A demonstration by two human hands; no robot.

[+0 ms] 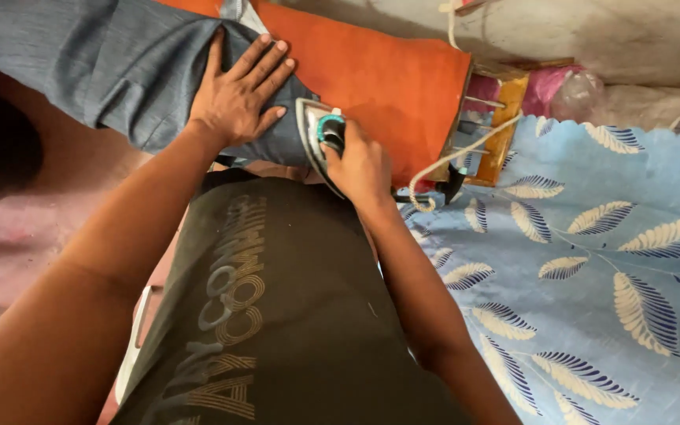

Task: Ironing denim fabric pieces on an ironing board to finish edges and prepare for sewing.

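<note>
Iron [320, 140] handle under right hand [360, 164]

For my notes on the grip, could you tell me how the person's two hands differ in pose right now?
The left hand lies flat with fingers spread on the grey garment, while the right hand is curled around the handle of the iron. The left holds nothing; the right grips a tool. Both are bare and over the orange ironing board.

Matt grey woven cloth [120, 71], shiny metal iron [316, 142], matt orange fabric cover [387, 79]
</note>
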